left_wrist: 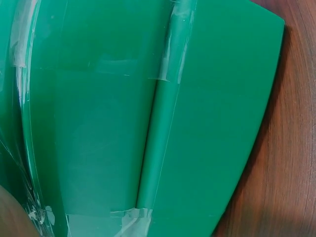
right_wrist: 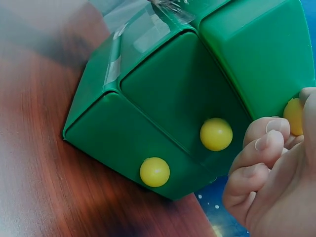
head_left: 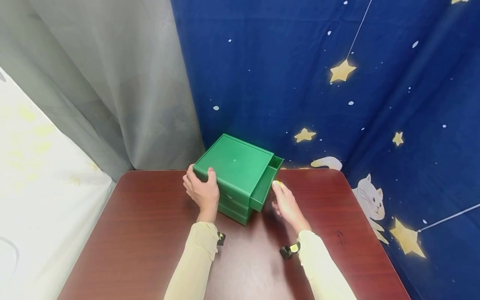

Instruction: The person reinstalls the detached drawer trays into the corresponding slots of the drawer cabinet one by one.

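A green plastic drawer cabinet point(head_left: 233, 162) stands turned at an angle on the table, its top drawer point(head_left: 262, 185) pulled partly out to the right. The visible part of that drawer's inside holds nothing. My left hand point(head_left: 203, 191) grips the cabinet's left end, thumb on the near side and fingers round the corner. With my right hand point(right_wrist: 289, 177) I pinch the yellow round knob point(right_wrist: 294, 116) of the top drawer. Two lower drawers, each with a yellow knob point(right_wrist: 216, 134), are closed. Clear tape point(left_wrist: 136, 222) runs across the cabinet's side seams.
The reddish-brown wooden table point(head_left: 150, 233) reaches back to a grey curtain point(head_left: 150, 83) and a blue starry curtain point(head_left: 270, 83). The cabinet stands near the table's back edge. A small dark wrist camera point(head_left: 288, 251) sits by the right sleeve.
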Motion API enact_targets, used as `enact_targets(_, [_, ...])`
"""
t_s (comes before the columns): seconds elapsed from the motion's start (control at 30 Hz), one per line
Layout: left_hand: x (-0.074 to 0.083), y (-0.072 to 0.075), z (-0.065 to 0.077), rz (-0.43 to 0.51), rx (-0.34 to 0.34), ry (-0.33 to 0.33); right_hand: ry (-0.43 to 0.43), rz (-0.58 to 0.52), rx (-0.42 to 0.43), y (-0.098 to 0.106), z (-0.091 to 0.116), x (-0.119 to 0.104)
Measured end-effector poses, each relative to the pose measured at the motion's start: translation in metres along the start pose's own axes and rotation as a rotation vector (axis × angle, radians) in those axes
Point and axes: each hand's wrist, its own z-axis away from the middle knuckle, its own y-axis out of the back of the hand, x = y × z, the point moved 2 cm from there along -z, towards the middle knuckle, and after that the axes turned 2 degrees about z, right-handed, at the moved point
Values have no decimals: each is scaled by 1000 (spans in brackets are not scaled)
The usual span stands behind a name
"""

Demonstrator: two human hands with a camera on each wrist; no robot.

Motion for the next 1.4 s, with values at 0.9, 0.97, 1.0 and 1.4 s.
enact_targets(0.9, [0, -1, 2, -6, -5, -15, -34, -21, 8, -13, -6, -5])
enact_targets(0.97, [1, -1, 2, -5, -5, -16, -42, -17, 9, -14, -7, -5])
enact_targets(1.0, [1, -1, 2, -6, -3, -17, -45, -16, 10, -14, -7, -5])
enact_targets(1.4, [0, -1, 0, -10, -5, -14, -19, -55, -13, -25, -10, -12])
